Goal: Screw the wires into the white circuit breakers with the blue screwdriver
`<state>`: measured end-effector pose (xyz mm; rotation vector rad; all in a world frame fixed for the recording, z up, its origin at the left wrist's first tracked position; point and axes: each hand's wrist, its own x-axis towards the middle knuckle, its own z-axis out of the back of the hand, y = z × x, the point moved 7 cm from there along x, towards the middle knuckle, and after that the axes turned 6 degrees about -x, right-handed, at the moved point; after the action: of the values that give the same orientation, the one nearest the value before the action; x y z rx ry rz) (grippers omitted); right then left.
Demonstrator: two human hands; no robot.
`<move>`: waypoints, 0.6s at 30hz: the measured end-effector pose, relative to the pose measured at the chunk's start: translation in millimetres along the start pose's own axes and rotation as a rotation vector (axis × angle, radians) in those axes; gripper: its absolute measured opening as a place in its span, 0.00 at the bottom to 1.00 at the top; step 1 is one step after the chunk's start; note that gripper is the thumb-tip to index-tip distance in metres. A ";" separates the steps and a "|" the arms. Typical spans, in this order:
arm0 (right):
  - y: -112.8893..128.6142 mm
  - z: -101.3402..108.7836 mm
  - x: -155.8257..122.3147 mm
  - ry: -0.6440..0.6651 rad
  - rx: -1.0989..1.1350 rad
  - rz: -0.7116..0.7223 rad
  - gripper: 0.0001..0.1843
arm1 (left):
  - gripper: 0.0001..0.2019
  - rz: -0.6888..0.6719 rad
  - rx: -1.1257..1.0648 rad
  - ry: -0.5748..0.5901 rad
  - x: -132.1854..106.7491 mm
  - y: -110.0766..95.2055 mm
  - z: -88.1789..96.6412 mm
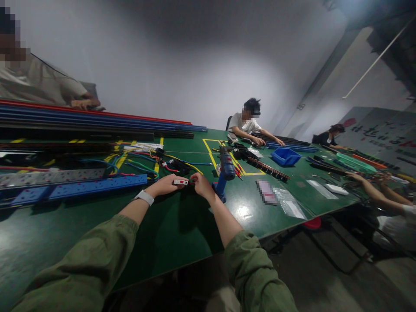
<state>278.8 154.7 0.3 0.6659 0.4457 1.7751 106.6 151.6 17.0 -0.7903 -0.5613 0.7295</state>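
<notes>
Green sleeves (92,255) lie nearest the head camera, entering from 7 and 5 o'clock; clock directions are taken from the small white-and-red piece (180,182) between the two hands, just above the near part of the green table (165,242). Left hand (165,185), with a pale wristband (144,197) behind it: fingers closed around the piece. Right hand (202,185): fingertips drawn together at the piece's right end; whether they pinch it or something small beside it cannot be told. At 3 o'clock, a blue drill (225,171) stands upright just beside the right wrist; farther along the same line lie a phone (267,192) and a clear bag (289,203). Between 2 and 3 o'clock, well apart, is a blue tray (286,160). At 9 o'clock, a blue strip (97,190); at 10, loose wires (141,161), with long rails (107,116) beyond. At 2 o'clock, a co-worker (242,125) reaches over the table's far side.
</notes>
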 end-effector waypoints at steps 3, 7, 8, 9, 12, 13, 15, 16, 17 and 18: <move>0.5 -6.1 2.8 -0.029 0.068 0.033 0.28 | 0.16 0.002 0.058 -0.024 1.8 -0.9 4.0; 4.0 -15.6 2.6 -0.034 0.110 0.048 0.30 | 0.17 0.028 0.123 -0.111 3.9 7.1 11.5; 4.6 -16.9 1.8 -0.034 0.112 0.051 0.30 | 0.17 0.026 0.139 -0.139 4.3 8.5 13.2; 4.8 -17.7 0.9 -0.035 0.112 0.054 0.29 | 0.17 0.022 0.147 -0.168 4.6 9.6 14.6; 2.6 -19.4 -0.7 -0.028 0.116 0.070 0.30 | 0.17 0.026 0.097 -0.206 5.4 12.2 14.6; 0.8 -20.3 -0.4 -0.023 0.122 0.071 0.31 | 0.17 0.031 0.063 -0.197 5.8 12.7 12.9; -3.6 -22.8 2.1 -0.020 0.146 0.071 0.33 | 0.17 0.028 0.004 -0.165 6.9 11.9 8.9; -6.0 -24.4 4.1 -0.021 0.168 0.068 0.34 | 0.18 0.018 -0.013 -0.149 7.5 10.5 7.1; -8.3 -26.2 6.3 -0.024 0.197 0.062 0.35 | 0.19 0.006 -0.022 -0.133 8.1 8.8 5.6; -10.2 -28.0 8.7 -0.029 0.233 0.058 0.36 | 0.20 -0.007 -0.026 -0.116 8.7 7.1 4.3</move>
<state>266.7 166.9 -25.5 0.8735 0.6255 1.7809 106.6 163.5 15.4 -0.7733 -0.6793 0.7664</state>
